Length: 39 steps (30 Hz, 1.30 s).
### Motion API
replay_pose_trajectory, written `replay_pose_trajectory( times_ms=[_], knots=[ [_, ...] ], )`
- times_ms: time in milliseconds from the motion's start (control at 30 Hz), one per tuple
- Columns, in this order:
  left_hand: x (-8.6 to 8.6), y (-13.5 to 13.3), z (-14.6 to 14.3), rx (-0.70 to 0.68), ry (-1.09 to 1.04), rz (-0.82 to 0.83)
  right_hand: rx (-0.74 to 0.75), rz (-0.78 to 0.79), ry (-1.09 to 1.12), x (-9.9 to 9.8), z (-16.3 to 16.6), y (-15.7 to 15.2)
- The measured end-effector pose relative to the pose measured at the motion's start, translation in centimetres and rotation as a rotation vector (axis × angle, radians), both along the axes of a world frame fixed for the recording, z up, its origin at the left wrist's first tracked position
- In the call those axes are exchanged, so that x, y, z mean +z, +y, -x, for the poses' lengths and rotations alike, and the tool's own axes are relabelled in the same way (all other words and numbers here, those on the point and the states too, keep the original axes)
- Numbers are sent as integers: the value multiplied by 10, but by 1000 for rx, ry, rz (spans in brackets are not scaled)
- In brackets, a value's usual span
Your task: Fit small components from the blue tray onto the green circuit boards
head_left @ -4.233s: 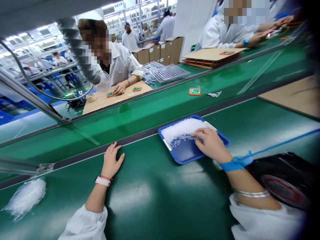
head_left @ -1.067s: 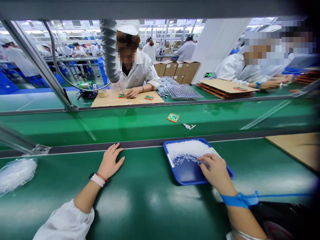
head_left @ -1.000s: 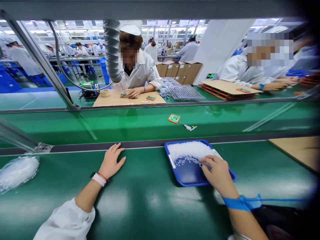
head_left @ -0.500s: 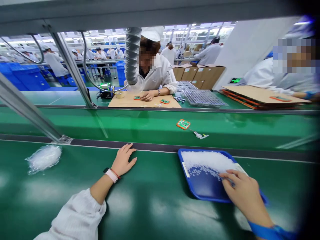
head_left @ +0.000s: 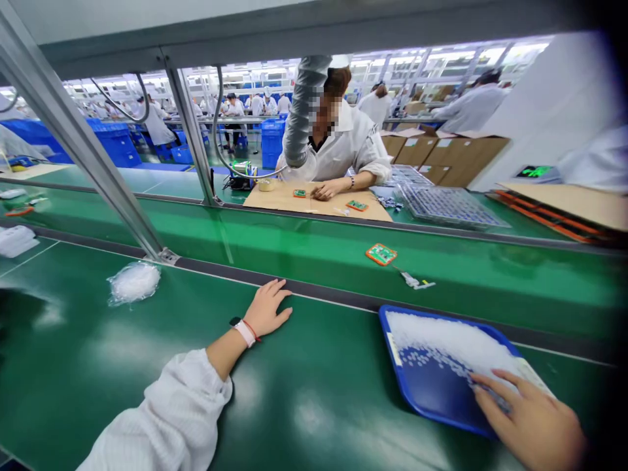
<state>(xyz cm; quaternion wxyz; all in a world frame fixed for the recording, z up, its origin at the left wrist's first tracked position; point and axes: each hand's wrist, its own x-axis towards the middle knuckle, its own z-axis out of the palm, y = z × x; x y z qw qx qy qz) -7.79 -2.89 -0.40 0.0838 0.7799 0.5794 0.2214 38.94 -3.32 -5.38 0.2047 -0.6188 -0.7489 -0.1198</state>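
My left hand (head_left: 267,307) lies on the green worktop, palm down with fingers spread, its fingertips at the dark edge strip beside the conveyor. Nothing is in it. To the right sits a blue tray (head_left: 432,399) heaped with small white translucent pieces (head_left: 451,340), thick at the far side and scattered toward the middle. Over the tray's right part is my right hand (head_left: 530,412), fingers apart, the tips among the loose pieces. Whether a piece lies between its fingers is too small to tell.
On the green conveyor (head_left: 304,242) lie an orange-edged circuit board (head_left: 381,254) and a white connector part (head_left: 415,281). A clear bag of white pieces (head_left: 134,283) rests at left by a metal post (head_left: 112,170). Across the belt, a co-worker (head_left: 343,150) handles boards on cardboard.
The view has turned left, so the scene sits further right and more of the left side shows. My left hand stays at the worktop edge; my right hand remains at the tray.
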Motion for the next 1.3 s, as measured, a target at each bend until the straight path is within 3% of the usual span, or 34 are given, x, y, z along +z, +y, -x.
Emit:
replay_pose_trajectory(
  times_ms=[233,433,733,967,1100,1300],
  knots=[
    [-1,-4,1,-6,7,2,35,-35,-131,13,9,-2],
    [-6,-15,3,16,0,-38,-13,-74,-154,10,12,-2],
    [-2,-35,8,-11,-22,-58,-91,33,-64,25,34,-14],
    [8,-16,-14,-120,-52,-91,-129,48,12,29,42,-14],
    [9,9,-41,-262,6,-59,-121,39,75,29,44,-13],
    [5,44,-75,-458,53,-42,-100,12,304,47,51,-17]
  ],
)
